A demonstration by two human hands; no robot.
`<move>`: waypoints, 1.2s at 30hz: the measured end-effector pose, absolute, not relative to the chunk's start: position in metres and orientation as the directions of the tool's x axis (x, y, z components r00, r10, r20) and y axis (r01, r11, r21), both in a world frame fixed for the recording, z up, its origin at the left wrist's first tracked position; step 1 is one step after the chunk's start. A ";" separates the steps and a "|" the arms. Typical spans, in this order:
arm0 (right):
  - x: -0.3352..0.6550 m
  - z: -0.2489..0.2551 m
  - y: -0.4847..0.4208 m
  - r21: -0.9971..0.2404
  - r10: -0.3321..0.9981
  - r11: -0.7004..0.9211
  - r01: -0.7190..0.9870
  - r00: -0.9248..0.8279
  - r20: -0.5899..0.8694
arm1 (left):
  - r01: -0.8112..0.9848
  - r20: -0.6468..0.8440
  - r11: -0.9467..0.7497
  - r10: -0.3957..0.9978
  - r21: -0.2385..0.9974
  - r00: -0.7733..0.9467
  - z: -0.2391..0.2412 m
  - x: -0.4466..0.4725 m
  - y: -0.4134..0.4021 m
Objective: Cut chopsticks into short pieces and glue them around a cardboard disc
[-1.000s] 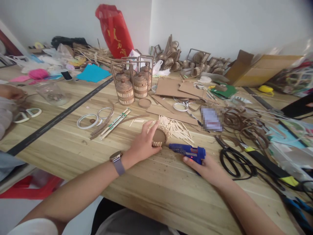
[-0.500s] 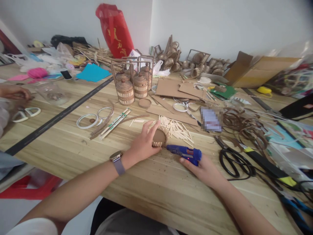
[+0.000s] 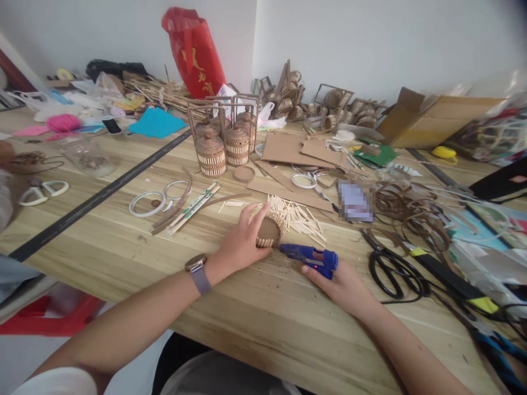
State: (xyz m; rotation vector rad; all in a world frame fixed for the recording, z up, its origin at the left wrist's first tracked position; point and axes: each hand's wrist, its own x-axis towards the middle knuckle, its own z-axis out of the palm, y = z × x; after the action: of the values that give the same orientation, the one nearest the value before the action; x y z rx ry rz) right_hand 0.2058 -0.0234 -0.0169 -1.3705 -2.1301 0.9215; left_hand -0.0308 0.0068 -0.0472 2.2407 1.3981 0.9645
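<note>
My left hand (image 3: 244, 241) grips a round brown cardboard base (image 3: 269, 231) ringed with short upright wooden sticks, its thumb at the near side and fingers over the far rim. In my right hand (image 3: 341, 282) is a blue hot glue gun (image 3: 310, 259), a small red light showing on its body. The gun's nozzle points left and sits at the near right edge of the base; whether it touches cannot be made out. Just behind the base lies a loose pile of short wooden sticks (image 3: 298, 218).
Lidded stick-and-cardboard baskets (image 3: 211, 156) with tall handles stand behind. Black scissors (image 3: 393, 271) and a black-and-yellow cutter (image 3: 448, 277) lie right. White tape rings (image 3: 147, 203) and paper-wrapped sticks (image 3: 195, 208) are left. Another person's hand (image 3: 6, 153) is at the far left, near white-handled scissors (image 3: 44, 192).
The glue gun has shifted and turned very slightly in my right hand, while my left hand and the base stay put. At the far left, the other person's hand has drawn back toward the edge.
</note>
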 end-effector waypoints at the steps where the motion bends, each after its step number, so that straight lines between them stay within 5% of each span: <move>1: 0.206 -0.017 -0.023 -0.732 0.912 0.284 0.619 -0.410 0.007 | 0.661 0.369 -0.464 0.883 0.590 0.290 -0.047 -0.031 0.007; 36: 0.207 -0.024 -0.025 -0.725 0.944 0.264 0.636 -0.326 0.058 | 0.663 0.359 -0.457 0.887 0.593 0.290 -0.048 -0.031 0.008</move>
State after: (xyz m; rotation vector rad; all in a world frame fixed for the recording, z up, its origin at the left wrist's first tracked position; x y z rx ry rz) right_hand 0.2068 -0.0246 -0.0235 -1.4252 -2.0530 0.8336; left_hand -0.0307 0.0078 -0.0481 2.2345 1.4041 0.9503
